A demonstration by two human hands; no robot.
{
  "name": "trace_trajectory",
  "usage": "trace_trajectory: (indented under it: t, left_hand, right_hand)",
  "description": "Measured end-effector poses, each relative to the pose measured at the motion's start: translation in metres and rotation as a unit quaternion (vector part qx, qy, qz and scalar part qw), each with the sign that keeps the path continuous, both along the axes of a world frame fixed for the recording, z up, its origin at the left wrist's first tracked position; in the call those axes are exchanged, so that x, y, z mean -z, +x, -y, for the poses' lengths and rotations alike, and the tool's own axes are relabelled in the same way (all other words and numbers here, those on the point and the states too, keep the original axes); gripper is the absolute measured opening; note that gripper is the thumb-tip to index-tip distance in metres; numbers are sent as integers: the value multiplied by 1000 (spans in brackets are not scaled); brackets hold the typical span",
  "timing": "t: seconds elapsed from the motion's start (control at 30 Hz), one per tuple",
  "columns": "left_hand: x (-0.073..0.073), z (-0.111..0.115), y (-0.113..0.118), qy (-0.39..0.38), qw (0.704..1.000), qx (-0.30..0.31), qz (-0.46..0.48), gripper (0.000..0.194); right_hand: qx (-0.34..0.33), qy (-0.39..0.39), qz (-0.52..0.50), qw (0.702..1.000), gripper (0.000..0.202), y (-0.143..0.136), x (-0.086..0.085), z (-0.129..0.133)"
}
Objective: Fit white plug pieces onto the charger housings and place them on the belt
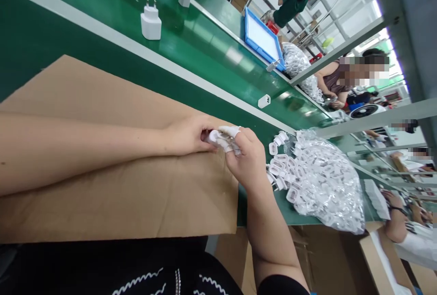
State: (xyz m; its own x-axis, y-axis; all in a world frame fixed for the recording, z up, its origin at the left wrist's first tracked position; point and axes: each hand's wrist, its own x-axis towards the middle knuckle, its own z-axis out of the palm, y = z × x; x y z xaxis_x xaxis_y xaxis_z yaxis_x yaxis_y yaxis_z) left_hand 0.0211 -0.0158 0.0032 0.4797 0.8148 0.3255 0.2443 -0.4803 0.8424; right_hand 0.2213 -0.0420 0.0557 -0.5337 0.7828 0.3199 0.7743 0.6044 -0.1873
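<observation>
My left hand (189, 136) reaches in from the left, its fingers closed round a small white charger part (213, 136) that is mostly hidden. From the right, my right hand (251, 156) meets it with bent fingers, some wrapped in white coverings. Its fingertips press at the same part; whether they hold a second piece cannot be made out. Both hands are above a flat brown cardboard sheet (112, 185). Close to my right hand lie several loose white charger shells (282, 167), spilling from a clear plastic bag (327, 181) full of them.
White chargers stand on the green conveyor belt (218, 49), one (150, 22) with its pins up. A white piece (264, 101) lies nearer. Across the belt are a blue tray (261, 40) and another full bag (300, 65). Co-workers sit beyond and at right. A metal frame (368, 119) crosses the right side.
</observation>
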Motion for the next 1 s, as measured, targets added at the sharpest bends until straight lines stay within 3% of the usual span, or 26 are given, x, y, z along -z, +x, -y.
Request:
trace_trajectory:
  t: [0.2,0.37,0.5,0.6,0.67,0.73,0.8,0.87,1.0]
  left_hand:
    - [5,9,0,90,993,-66,-50,28]
    - [13,15,-1,197,963,-90,-162,36]
    - [14,15,-2,198,956,-107,-186,41]
    - [5,8,-4,134,976,-59,-163,35]
    - [-5,-8,-6,79,984,-59,-151,34]
    - [-16,-34,-10,40,980,-122,-153,36]
    - [-23,-69,-15,23,965,-203,-167,37]
    - [-26,-108,-22,22,945,-264,-192,35]
    - [-22,-173,-41,34,918,-312,-242,46]
  right_hand:
    - [20,31,71,997,35,-11,-5,7]
    - [86,-21,63,994,22,-18,-6,10]
    - [116,-85,-52,988,28,-14,0,2]
    - [93,-158,-226,957,35,0,3,-9]
    - [96,-141,-308,936,36,15,2,-19]
    - [137,-70,-289,945,28,29,-2,-26]
    - [182,-40,-169,968,21,38,-4,-28]
    - [197,-74,-36,977,24,41,-4,-27]
    - [185,-118,98,971,34,33,-4,-23]
